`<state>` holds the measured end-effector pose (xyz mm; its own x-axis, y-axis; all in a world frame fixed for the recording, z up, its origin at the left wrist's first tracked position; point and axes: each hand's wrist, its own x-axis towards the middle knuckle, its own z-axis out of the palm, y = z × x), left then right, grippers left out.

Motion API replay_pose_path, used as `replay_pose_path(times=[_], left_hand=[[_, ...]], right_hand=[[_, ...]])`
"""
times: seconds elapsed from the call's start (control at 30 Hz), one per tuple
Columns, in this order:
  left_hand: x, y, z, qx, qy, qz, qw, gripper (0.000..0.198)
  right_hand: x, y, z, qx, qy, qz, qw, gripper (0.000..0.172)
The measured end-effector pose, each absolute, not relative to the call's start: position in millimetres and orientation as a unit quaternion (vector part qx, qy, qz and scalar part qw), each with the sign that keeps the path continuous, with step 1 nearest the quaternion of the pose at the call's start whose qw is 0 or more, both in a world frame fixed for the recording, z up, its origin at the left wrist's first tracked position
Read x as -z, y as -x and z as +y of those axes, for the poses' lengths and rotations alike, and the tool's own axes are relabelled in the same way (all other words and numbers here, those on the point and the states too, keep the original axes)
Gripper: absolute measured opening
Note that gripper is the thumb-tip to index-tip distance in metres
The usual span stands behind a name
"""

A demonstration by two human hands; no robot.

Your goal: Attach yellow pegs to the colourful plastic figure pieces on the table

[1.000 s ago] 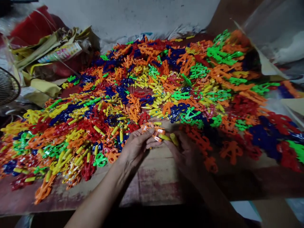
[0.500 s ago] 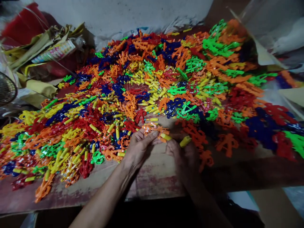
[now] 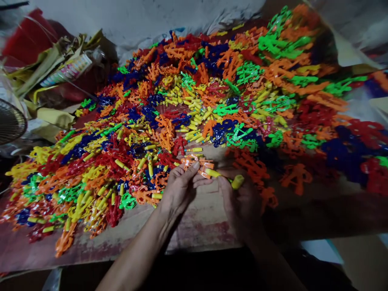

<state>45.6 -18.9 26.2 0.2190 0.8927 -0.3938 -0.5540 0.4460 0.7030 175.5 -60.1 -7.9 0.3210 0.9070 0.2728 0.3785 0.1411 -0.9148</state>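
Note:
My left hand (image 3: 181, 184) is closed on an orange plastic toy piece (image 3: 207, 165) with a shiny clear wrap, thumb on top. A short yellow tube (image 3: 213, 173) bridges the gap between my hands; one end lies against the orange piece, the other at my right fingertips. My right hand (image 3: 241, 202), dim and in shadow, pinches that tube's end. A second yellow piece (image 3: 238, 181) sticks out above its fingers. Just beyond my hands, a single yellow tube (image 3: 194, 150) lies at the pile's edge.
A heap of orange, red, blue, green and yellow plastic pieces (image 3: 118, 161) covers much of the worn table (image 3: 200, 238). Back left are a red bucket (image 3: 28, 36), crumpled yellow wrapping (image 3: 57, 117) and a fan (image 3: 12, 121). A pale wall stands behind.
The view has shifted slightly. My right hand's fingers have closed in by the yellow tube, and the yellow piece above them has turned. My left hand keeps its hold on the orange piece.

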Motion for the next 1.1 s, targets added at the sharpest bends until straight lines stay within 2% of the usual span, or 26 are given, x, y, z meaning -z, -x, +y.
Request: replay_pose_path(times=[0.27,0.6,0.73,0.9,1.03,1.1], left_hand=[[-15.1,-44.3,-20.8,-0.467,-0.18,0.376,0.78,0.02],[-18.5,-44.1,-22.0,-0.443,-0.113,0.362,0.812,0.005],[-16.0,-42.2,-22.3,-0.441,-0.135,0.36,0.811,0.005],[-15.6,-42.9,-21.1,-0.419,-0.188,0.352,0.815,0.011],[-18.2,-47.6,-21.1,-0.456,-0.234,0.394,0.763,0.017],[-19.2,-47.0,-20.4,-0.45,-0.233,0.396,0.766,0.017]], right_hand=[[11.6,-176.9,-58.3,-0.213,0.558,-0.563,0.572,0.003],[4.6,-175.8,-66.0,-0.204,0.605,-0.557,0.531,0.003],[11.7,-178.8,-60.3,-0.209,0.573,-0.565,0.556,0.005],[18.2,-181.4,-55.4,-0.305,0.547,-0.518,0.583,0.006],[23.1,-180.3,-58.6,-0.248,0.577,-0.524,0.575,0.002],[27.7,-180.0,-59.1,-0.219,0.58,-0.532,0.577,0.006]])
